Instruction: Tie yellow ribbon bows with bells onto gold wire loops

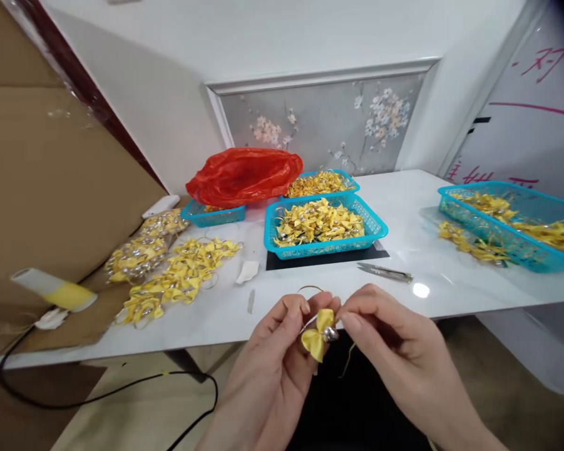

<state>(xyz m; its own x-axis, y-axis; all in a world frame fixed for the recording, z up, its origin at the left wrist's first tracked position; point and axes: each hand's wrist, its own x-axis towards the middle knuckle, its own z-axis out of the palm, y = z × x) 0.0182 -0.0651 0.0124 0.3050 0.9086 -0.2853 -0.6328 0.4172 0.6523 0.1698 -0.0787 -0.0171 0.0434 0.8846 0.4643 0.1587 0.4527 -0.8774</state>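
Both hands pinch one small yellow ribbon bow (317,338) with a shiny silver bell (330,334), held just off the near edge of the white worktop (417,225). The left hand (276,357) has its grip closed on the bow, and the right hand (394,351) nips it by the bell. Behind sits a blue plastic basket (326,249) full of yellow bows, small metal snips (385,271) beside it, and more blue baskets (507,244) of bows farther out.

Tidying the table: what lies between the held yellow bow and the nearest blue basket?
In the head view, small snips and bare white tabletop lie between the bow and the basket.
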